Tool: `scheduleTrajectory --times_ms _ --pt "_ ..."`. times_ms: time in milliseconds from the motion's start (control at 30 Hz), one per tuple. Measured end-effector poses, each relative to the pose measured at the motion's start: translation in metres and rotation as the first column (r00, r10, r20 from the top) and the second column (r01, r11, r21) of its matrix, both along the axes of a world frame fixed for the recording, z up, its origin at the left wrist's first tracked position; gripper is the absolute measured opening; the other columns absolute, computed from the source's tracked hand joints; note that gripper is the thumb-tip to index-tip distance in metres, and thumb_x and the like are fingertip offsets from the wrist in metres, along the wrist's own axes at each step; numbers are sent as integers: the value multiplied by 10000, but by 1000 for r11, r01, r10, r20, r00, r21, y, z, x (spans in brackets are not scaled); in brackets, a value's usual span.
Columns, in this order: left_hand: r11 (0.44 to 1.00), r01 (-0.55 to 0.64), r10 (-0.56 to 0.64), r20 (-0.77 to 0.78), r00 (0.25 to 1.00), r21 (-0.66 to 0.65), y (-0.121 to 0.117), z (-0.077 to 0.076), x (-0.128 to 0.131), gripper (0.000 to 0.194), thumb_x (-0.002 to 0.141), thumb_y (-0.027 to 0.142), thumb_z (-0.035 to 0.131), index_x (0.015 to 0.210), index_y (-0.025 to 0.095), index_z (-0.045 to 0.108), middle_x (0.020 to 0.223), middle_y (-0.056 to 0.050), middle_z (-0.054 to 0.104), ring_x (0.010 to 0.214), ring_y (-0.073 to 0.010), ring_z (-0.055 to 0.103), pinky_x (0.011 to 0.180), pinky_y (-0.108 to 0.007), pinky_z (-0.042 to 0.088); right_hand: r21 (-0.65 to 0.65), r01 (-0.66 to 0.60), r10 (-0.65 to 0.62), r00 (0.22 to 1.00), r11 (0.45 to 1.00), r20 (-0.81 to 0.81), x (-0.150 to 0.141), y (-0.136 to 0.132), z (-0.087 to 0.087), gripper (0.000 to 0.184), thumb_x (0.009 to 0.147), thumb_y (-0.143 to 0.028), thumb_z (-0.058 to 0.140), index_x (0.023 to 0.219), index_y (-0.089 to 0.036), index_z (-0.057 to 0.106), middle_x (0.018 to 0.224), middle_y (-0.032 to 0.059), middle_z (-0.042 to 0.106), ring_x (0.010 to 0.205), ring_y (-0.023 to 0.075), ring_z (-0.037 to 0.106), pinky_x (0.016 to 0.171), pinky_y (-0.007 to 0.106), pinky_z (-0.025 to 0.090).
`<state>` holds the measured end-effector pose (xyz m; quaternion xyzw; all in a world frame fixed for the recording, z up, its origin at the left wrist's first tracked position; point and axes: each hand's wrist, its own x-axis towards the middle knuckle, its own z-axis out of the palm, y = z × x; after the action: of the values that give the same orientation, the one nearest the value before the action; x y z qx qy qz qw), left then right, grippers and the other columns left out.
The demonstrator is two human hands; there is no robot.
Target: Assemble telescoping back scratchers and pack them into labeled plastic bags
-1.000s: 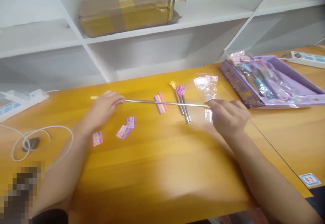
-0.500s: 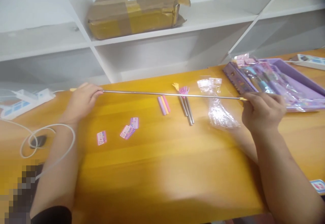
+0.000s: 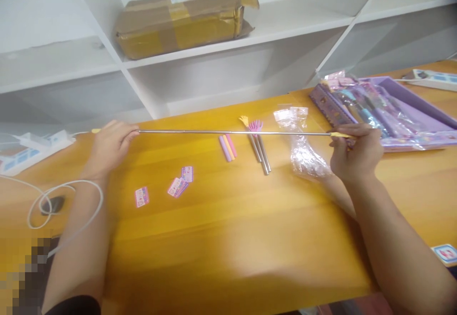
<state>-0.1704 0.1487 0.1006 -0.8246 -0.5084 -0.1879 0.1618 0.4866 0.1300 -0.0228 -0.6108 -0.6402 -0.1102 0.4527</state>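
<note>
A long, thin telescopic back scratcher (image 3: 207, 132) stretches level between my hands, its metal rod pulled out and yellow showing at both ends. My left hand (image 3: 111, 146) is closed around its left end, and a yellow tip pokes out beyond the fist. At the other end, my right hand (image 3: 359, 155) grips the yellow part with fingers and thumb. Below the rod lie shorter metal back scratchers (image 3: 263, 151) with yellow and pink hand-shaped heads. Beside them rest three coloured tubes (image 3: 227, 147), purple, yellow and pink. Small printed cards (image 3: 177, 186) lie nearer to me.
Crumpled clear plastic bags (image 3: 305, 155) lie right of centre. A purple tray (image 3: 410, 146) with wrapped items stands behind my right hand. A power strip (image 3: 39, 151) and a coiled white cable (image 3: 43, 191) are at left. A cardboard box (image 3: 182, 24) sits on the white shelf.
My right hand has shifted slightly left and its fingers have loosened, showing more of the yellow end. My left hand keeps its grip. The view has moved a little.
</note>
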Motion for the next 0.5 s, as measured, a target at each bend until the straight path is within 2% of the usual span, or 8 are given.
scheduleTrajectory --times_ms 67,167,300,400,500 --pt "1000 -23 23 -13 1000 2 -2 4 -3 499 1130 573 384 1038 219 724 884 -22 730 876 -200 578 804 -324 489 -23 -46 45 999 999 -27 -1 0 -1 204 975 -378 614 1070 -227 516 1119 196 728 724 201 694 614 320 515" --pt "998 -47 47 -13 999 33 -4 8 -9 531 1121 605 377 1018 221 729 882 -24 732 868 -200 574 804 -322 485 -47 -114 116 993 992 32 -5 0 0 230 985 -432 603 1037 -224 521 1067 185 743 771 213 715 682 342 540" --pt "996 -60 63 -37 997 68 -4 11 -15 567 1115 621 370 1003 202 736 861 -40 731 857 -206 589 759 -314 477 -34 -110 112 992 993 62 -11 -2 5 260 1003 -499 563 1011 -246 507 943 167 747 834 244 728 748 380 541" --pt "995 -52 55 -38 998 80 -6 14 -13 565 1109 626 381 991 207 742 841 -41 732 837 -207 595 733 -312 474 -34 -69 70 998 997 9 -13 -2 5 311 1003 -562 543 963 -254 516 916 169 743 749 236 702 688 380 531" --pt "992 -44 47 -21 999 118 -12 21 -6 519 1107 607 406 997 233 749 839 -36 727 837 -209 586 748 -321 480 28 -43 44 998 999 -52 -7 0 0 336 993 -591 545 951 -257 524 922 167 741 649 219 662 574 358 494"
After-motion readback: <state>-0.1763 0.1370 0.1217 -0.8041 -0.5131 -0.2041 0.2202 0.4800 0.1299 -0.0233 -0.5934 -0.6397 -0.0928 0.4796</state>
